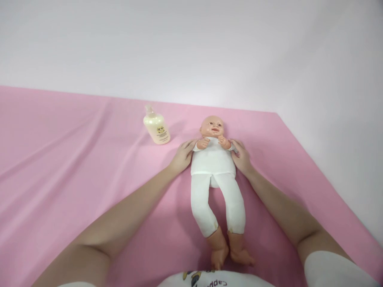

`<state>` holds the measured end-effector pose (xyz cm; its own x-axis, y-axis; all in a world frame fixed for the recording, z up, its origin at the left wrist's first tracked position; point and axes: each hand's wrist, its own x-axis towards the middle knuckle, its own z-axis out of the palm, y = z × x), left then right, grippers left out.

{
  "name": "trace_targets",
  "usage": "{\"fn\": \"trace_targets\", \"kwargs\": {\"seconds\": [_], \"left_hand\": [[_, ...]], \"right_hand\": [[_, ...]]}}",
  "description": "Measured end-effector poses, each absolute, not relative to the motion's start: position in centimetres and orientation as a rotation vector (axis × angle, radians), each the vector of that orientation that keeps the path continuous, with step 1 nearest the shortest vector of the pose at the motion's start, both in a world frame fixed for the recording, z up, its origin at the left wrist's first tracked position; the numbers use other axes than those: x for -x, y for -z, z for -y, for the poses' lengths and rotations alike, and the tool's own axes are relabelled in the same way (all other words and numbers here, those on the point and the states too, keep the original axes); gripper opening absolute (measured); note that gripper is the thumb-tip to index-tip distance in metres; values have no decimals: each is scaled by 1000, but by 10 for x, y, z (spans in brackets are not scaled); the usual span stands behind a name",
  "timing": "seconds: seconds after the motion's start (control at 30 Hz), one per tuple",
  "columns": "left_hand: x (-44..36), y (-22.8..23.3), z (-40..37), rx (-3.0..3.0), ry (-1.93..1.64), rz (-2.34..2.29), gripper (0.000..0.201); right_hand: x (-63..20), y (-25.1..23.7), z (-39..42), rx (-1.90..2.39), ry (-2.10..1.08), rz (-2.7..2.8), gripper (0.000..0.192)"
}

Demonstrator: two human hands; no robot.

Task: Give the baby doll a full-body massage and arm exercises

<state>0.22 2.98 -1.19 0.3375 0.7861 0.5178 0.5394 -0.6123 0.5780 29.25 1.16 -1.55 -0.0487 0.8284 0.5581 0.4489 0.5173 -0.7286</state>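
A baby doll (213,159) in a white body suit lies on its back on the pink sheet (74,167), head away from me and bare feet toward me. My left hand (181,156) rests against the doll's side at its shoulder, fingers laid along the torso. On the other side, my right hand (241,157) presses the opposite shoulder in the same way. Both hands touch the doll's upper body without lifting it. The doll's small arms are bent up at its chest.
A cream pump bottle (156,126) of lotion stands on the sheet to the left of the doll's head. The sheet ends at a white wall (191,48) behind and at the right. Folds cross the sheet on the left.
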Motion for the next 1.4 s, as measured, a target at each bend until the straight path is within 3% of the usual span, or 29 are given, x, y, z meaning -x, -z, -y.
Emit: {"fn": "trace_targets", "kwargs": {"seconds": [0.3, 0.57, 0.8, 1.03, 1.4], "left_hand": [[0, 20, -34, -2185, -1209, -1203, 54], [6, 40, -46, -1598, -1531, -1256, 52], [10, 47, -55, -1273, -1598, -1249, 41], [8, 45, -55, -1223, -1616, -1208, 42], [7, 41, -52, -1346, -1588, -1201, 52]], "right_hand": [[-291, 19, -12, 1099, -516, 1533, 43], [-297, 20, -19, 1118, -599, 1138, 57], [-303, 26, -29, 1099, -853, 803, 70], [-301, 27, -31, 1075, -786, 845, 87], [-299, 21, -28, 1090, -786, 870, 85]]}}
